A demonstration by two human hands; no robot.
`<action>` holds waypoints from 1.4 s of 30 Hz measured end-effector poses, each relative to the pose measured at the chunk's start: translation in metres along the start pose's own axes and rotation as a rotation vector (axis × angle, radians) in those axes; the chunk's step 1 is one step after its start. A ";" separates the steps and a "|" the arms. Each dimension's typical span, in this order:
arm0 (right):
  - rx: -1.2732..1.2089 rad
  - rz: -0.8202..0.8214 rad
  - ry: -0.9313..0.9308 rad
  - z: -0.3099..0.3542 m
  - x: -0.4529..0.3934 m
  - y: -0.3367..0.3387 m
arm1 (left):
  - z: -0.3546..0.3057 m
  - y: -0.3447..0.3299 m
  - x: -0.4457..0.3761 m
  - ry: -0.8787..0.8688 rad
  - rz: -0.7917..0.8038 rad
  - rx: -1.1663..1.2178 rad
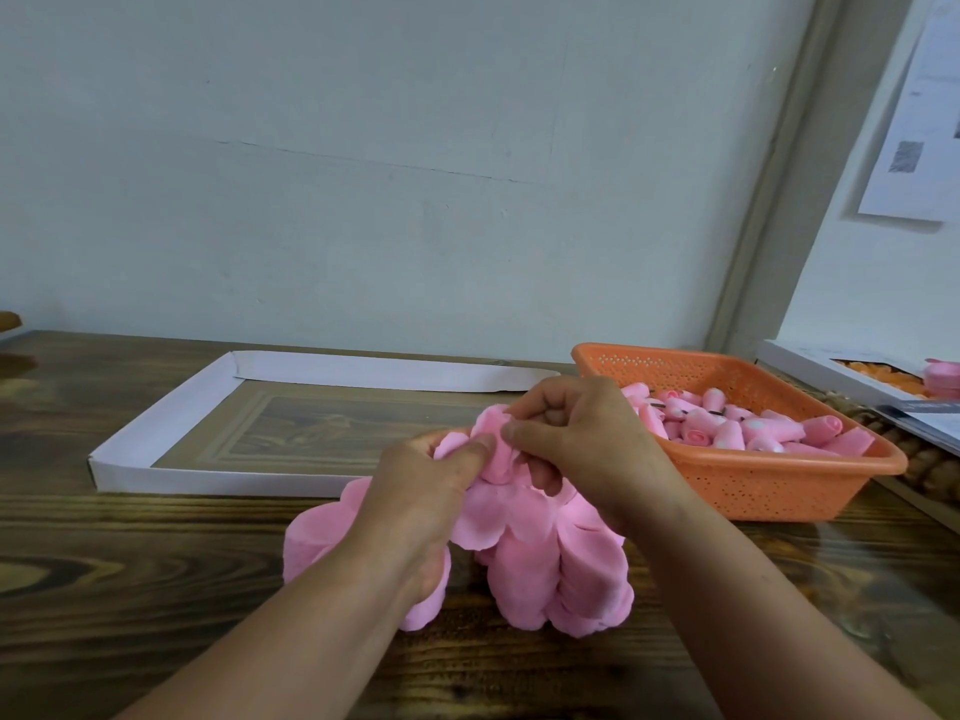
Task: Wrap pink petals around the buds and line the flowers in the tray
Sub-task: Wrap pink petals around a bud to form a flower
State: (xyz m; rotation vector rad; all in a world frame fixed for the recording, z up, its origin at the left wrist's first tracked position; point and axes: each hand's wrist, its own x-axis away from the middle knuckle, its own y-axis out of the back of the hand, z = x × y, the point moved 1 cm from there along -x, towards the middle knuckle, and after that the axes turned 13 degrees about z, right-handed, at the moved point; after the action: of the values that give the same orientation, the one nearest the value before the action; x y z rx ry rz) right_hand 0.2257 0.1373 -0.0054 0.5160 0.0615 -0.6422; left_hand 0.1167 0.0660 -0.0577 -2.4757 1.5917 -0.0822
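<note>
Petals being wrapped at the centre of the frame

Petals [493, 449] are pinched by both hands above the pink stack [545, 574] on the counter [130, 589]. Left hand [436, 491] grips the flower; right hand [576, 439] curls around a petal, probably to fold it. White tray [119, 470] waits behind, basket [779, 485] of buds [727, 428] at right.

Wooden table and pale wall

The dark wooden table [156, 563] stands against a pale wall [363, 174]; 1 printed paper sheet [919, 122] hangs at the right.
</note>
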 end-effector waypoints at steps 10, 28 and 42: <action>0.130 -0.101 0.075 -0.001 -0.004 -0.003 | 0.001 0.002 -0.002 0.028 -0.005 -0.006; 0.143 -0.136 0.032 -0.004 -0.005 -0.005 | -0.006 -0.001 0.004 0.030 -0.004 -0.074; 0.059 -0.232 0.003 -0.008 -0.009 -0.004 | -0.007 -0.003 0.005 0.097 -0.059 -0.196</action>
State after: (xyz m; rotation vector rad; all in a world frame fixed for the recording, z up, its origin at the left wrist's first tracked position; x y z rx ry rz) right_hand 0.2175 0.1436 -0.0125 0.5721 0.1066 -0.8717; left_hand 0.1205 0.0620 -0.0501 -2.7066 1.6366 -0.0590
